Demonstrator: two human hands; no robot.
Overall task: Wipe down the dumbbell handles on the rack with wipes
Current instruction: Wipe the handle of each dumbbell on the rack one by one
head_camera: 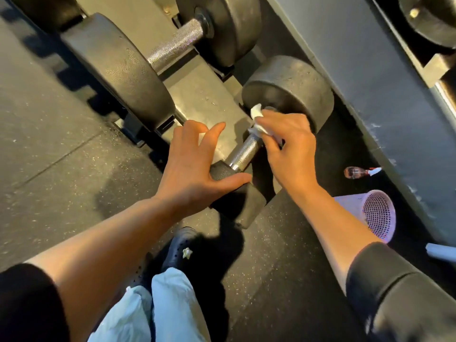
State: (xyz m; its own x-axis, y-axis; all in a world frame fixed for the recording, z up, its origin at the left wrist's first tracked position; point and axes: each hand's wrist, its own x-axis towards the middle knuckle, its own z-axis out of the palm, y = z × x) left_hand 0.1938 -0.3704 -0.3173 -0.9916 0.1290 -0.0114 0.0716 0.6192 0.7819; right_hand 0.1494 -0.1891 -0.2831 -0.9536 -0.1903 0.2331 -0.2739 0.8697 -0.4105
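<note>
1. Rubber floor (49, 134), dark and speckled, fills the left side.
2. Big dumbbell (138, 70) lies on the rack (197, 95) at upper left, its knurled handle bare between 2 black heads.
3. Left hand (195, 166) is spread, fingers straight and apart; the palm and thumb rest on the near head (237, 201) of the small dumbbell (271, 134).
4. Small dumbbell sits at the rack's right end, slanting from the near head at lower left up to the far head (288, 87) at upper right; its steel handle (243, 154) shows between the 2 hands.
5. Wipe (256, 119), white and crumpled, is pressed on the upper part of the handle, just beside the far head.
6. Right hand (288, 149) has its fingers curled round the wipe and the handle, pinching the wipe against the steel.
7. Black shoe (177, 245) and pale trouser leg (170, 304) show below the hands.
8. Bottle (357, 172) lies on the floor right of the right hand.
9. Pink mesh basket (375, 215) stands near the right forearm, against the grey wall (370, 82).
</note>
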